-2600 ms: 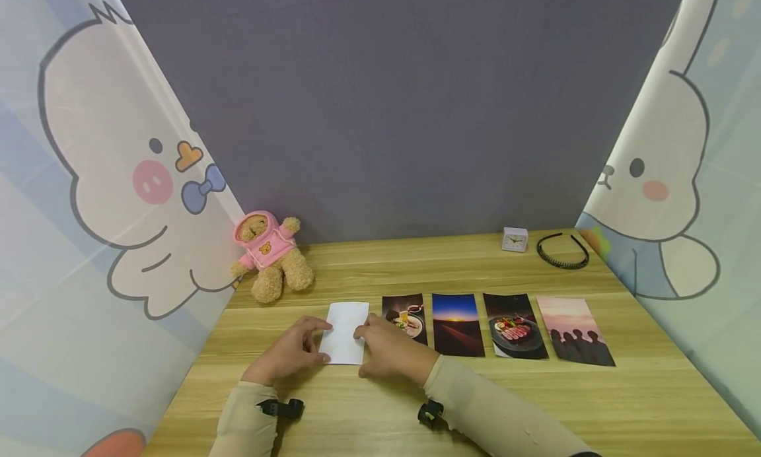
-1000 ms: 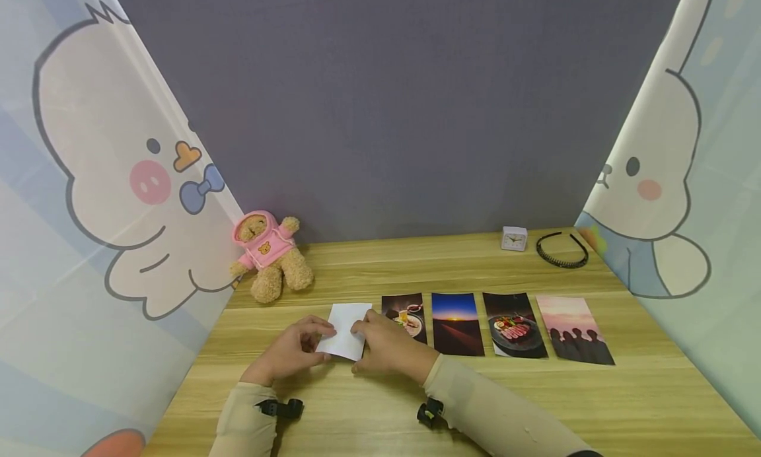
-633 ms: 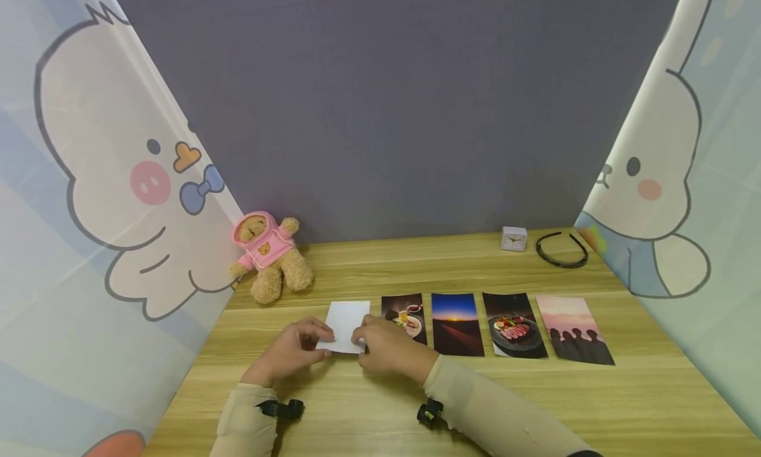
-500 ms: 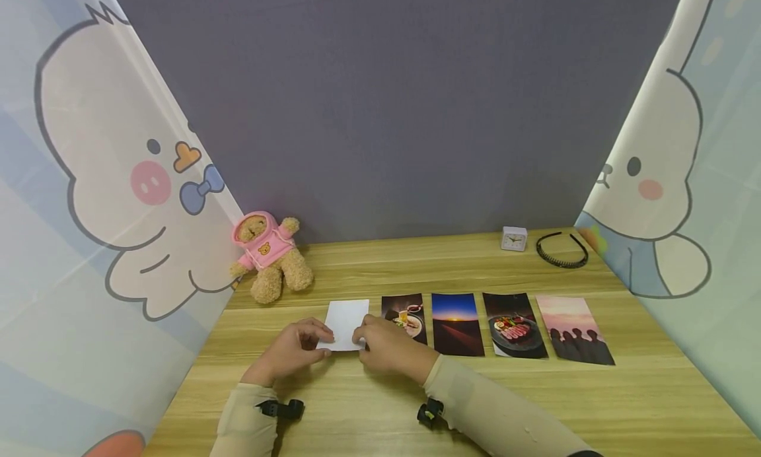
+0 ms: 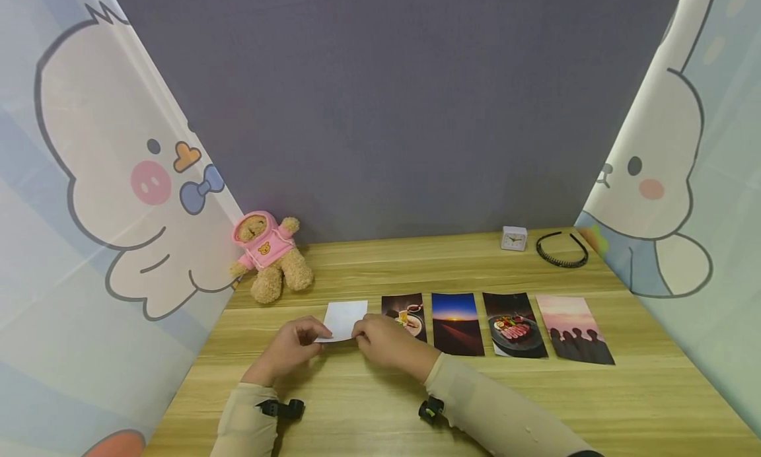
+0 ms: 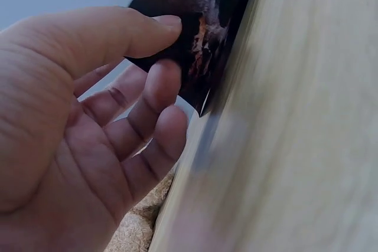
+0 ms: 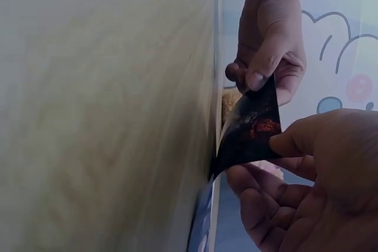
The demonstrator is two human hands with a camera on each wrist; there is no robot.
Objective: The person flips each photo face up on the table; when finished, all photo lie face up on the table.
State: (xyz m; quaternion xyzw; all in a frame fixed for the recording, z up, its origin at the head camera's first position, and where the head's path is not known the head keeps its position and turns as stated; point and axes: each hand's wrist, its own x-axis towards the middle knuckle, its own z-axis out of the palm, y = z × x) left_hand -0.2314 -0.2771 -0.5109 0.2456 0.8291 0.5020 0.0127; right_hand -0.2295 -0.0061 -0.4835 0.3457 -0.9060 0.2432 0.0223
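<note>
A photo print (image 5: 345, 319) lies white back up on the wooden table, its near edge raised in both hands. My left hand (image 5: 290, 349) pinches its near left corner between thumb and fingers. At the near right corner, my right hand (image 5: 389, 341) does the same. From below, the left wrist view shows the dark printed side of the photo (image 6: 207, 45) with reddish patches. The right wrist view has the photo (image 7: 251, 125) bowed between both thumbs, its far part down against the table. What the picture shows is too dark to tell.
Several photos lie face up in a row to the right: a drink and food (image 5: 410, 319), a sunset (image 5: 458, 325), a plated steak (image 5: 514, 328) and silhouetted people (image 5: 575, 331). Behind stand a teddy bear (image 5: 265, 251), a small clock (image 5: 514, 239) and a black headband (image 5: 562, 264).
The photo lay flat at first; its near edge has since come up off the table, held by both hands. The other photos and things have stayed put.
</note>
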